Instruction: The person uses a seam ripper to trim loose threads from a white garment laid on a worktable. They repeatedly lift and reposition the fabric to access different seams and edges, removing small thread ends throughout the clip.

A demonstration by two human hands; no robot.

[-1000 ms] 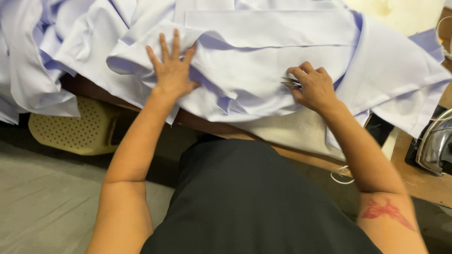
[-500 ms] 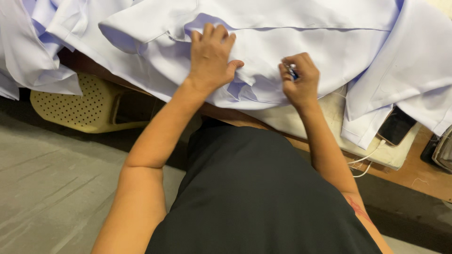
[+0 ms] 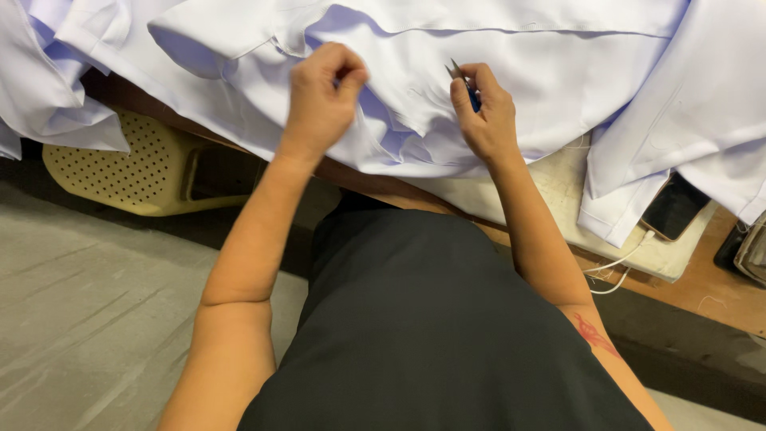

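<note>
- Your left hand (image 3: 323, 100) is curled, fingers bunched together, pinching a fold of the pale lilac-white cloth (image 3: 495, 72) at the near side of the pile.
- Your right hand (image 3: 483, 112) has its fingers closed round a small thread snipper (image 3: 463, 80), blue handle, metal tip poking up above your fingers and just over the cloth.
- The cloth lies heaped across the table (image 3: 702, 287), draping over its near edge on the left; more folds crowd both hands from above and from the right.
- Little open room: a short stretch of cloth between your hands; bare wood shows only at the right near edge.
- A cream pad (image 3: 558, 191) sits under the cloth right of your right wrist.
- A dark phone (image 3: 674, 209) lies half under the cloth on the pad's right end, with a white cable (image 3: 618, 267) trailing off the edge.
- A yellow perforated plastic stool (image 3: 120, 164) sits below the table, left of your left arm, well apart from it.
- Grey floor (image 3: 88, 319) lies open on your left.
</note>
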